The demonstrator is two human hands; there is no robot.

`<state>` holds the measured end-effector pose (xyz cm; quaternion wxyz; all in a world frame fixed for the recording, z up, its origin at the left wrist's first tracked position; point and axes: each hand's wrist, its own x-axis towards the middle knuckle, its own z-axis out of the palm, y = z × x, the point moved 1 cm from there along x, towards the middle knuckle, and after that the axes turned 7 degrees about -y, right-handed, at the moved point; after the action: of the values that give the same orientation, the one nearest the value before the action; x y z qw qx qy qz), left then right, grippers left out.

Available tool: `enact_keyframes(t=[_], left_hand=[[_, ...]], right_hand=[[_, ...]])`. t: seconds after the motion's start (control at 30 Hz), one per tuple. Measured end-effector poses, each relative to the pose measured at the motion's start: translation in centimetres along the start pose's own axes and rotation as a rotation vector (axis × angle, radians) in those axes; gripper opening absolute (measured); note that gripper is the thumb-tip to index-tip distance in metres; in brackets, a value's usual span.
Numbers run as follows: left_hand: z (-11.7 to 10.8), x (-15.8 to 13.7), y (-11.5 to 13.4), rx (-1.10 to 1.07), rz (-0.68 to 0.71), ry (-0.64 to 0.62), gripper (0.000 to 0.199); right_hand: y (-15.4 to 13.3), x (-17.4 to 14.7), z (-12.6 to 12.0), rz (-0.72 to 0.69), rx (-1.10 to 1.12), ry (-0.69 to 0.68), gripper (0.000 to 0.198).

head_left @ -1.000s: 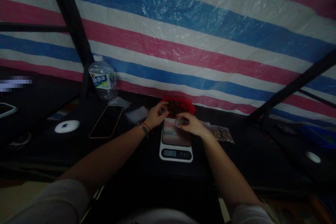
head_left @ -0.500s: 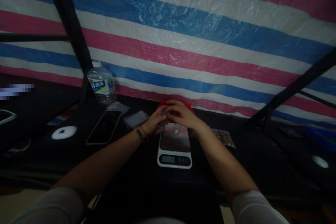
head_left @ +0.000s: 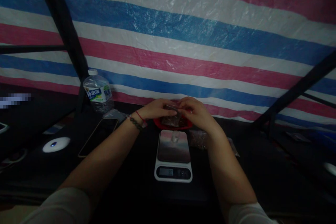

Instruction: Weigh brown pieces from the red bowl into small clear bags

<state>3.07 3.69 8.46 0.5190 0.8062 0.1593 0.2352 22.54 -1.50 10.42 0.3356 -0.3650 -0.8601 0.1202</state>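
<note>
Striped plastic sheeting (head_left: 168, 56) hangs behind my dark table (head_left: 131, 175). Above the red tray (head_left: 156, 123), my left hand (head_left: 159, 109) grips a small clear bag (head_left: 171, 120) of brown bits by its upper part, and my right hand (head_left: 195, 111) pinches its top edge. Nearer me sits the scale (head_left: 173, 154), a little clear cup (head_left: 174, 137) on its plate; filled packets (head_left: 197, 139) lie beside my right forearm, the phone (head_left: 99, 136) off left.

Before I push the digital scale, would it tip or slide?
The digital scale looks low and flat, so it would probably slide rather than tip. Its plate looks shiny and smooth, so the small clear container on it might slip.
</note>
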Motion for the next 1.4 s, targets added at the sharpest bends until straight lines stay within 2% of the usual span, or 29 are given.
enact_keyframes(t=[0.07, 0.13, 0.2, 0.33, 0.4, 0.57, 0.67, 0.73, 0.9, 1.07, 1.27, 1.4], left_hand=[[-0.4, 0.4, 1.8, 0.032, -0.026, -0.079, 0.033], [-0.4, 0.4, 3.0, 0.076, -0.059, -0.097, 0.03], [-0.2, 0.2, 3.4, 0.126, -0.082, -0.041, 0.029], [0.0, -0.1, 2.7, 0.203, -0.099, 0.208, 0.032], [-0.1, -0.1, 2.0, 0.203, -0.109, 0.27, 0.032], [-0.4, -0.1, 1.2, 0.154, -0.116, 0.303, 0.03], [-0.5, -0.1, 1.2, 0.129, -0.113, 0.326, 0.028], [-0.5, -0.2, 1.3, 0.125, -0.1, 0.361, 0.027], [-0.8, -0.4, 1.2, 0.158, -0.07, 0.425, 0.026], [-0.8, -0.3, 0.8, 0.199, -0.057, 0.454, 0.028], [-0.4, 0.1, 0.9, 0.161, -0.073, 0.425, 0.027], [-0.2, 0.0, 1.1, 0.12, -0.066, 0.412, 0.027]], right_hand=[[0.0, -0.5, -0.1, 0.05, 0.033, 0.065, 0.004], [0.1, -0.9, -0.1, 0.12, 0.101, 0.111, 0.006], [0.4, -1.2, -0.2, 0.167, 0.179, 0.124, 0.009], [0.8, -1.5, -0.3, 0.206, 0.244, 0.13, 0.009], [0.9, -1.5, -0.3, 0.226, 0.251, 0.144, 0.009], [1.0, -1.3, 0.4, 0.243, 0.276, 0.126, 0.012], [1.4, -1.3, 0.7, 0.247, 0.31, 0.167, 0.014], [1.8, -1.2, 0.8, 0.253, 0.364, 0.181, 0.022], [2.2, -1.3, 1.1, 0.325, 0.425, 0.126, 0.021], [1.9, -1.1, 0.9, 0.368, 0.381, 0.212, 0.022], [1.6, -0.9, 0.8, 0.32, 0.432, 0.246, 0.02], [1.9, -0.8, 1.0, 0.327, 0.421, 0.319, 0.018]])
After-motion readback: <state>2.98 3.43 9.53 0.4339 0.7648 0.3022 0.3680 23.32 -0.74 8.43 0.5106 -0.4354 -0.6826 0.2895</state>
